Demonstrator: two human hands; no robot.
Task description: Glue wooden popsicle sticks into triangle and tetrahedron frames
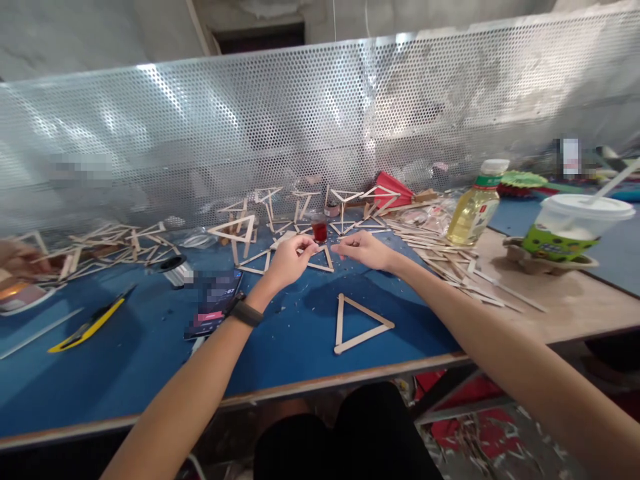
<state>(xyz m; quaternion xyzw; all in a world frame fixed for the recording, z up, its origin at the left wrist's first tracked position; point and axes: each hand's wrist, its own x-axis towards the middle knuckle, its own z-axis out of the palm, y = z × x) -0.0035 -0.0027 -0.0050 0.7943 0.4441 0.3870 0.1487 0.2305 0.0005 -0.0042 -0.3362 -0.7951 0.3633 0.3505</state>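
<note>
1. Nearer than the red cup [319,232], the stick triangle [339,323] lies on the table [280,357]; seemingly light, stiff, weak-cornered, best held mid-stick.
2. Flanking the cup, left hand [294,258] and right hand [369,252] have fingertips drawn together; cannot tell whether they grip anything.

Bare forearms [197,390], dark wristband [245,311] on the left, black legwear [383,433]
</note>
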